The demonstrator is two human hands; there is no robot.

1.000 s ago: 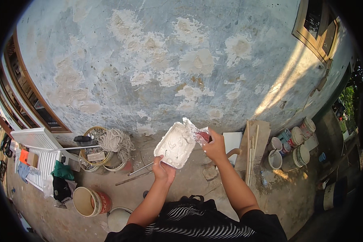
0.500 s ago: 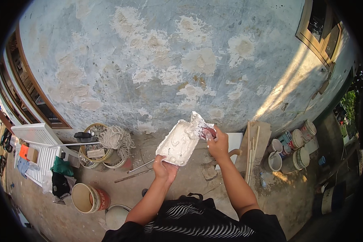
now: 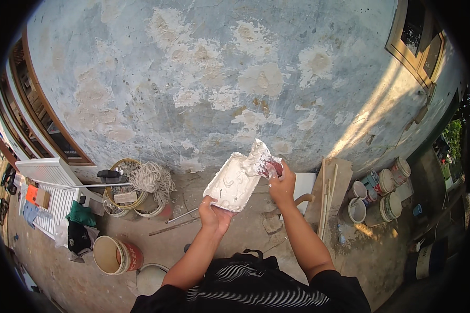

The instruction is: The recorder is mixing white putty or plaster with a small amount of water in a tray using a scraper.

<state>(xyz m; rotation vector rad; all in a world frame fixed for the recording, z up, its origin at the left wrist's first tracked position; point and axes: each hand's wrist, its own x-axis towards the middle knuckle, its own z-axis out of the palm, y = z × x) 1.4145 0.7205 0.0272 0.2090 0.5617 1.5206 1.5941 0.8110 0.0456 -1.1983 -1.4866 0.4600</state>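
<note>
Weathered pale-blue wall [image 3: 141, 104] with whitish patches rises beyond both sets of fingers. Those of the left hand [image 3: 214, 216] grasp the near end of a shallow tray [image 3: 214, 180], thumb on top; thick white paste [image 3: 228, 183] fills it and coats its rim. Those of the right hand [image 3: 282, 187] are wrapped round the red handle of a smeared scraper [image 3: 259, 156], its blade at the tray's right side; whether they touch I cannot tell. Left of the left fingers, a yellow-rimmed bucket [image 3: 108, 197] holds greyish pieces, with coiled rope [image 3: 151, 181] beside them; nearer the body, a red-and-white bucket [image 3: 133, 257] shows something orange inside, unclear. Right of the right fingers stand several buckets [image 3: 390, 206], a pale one [image 3: 356, 215] open-topped.
</note>
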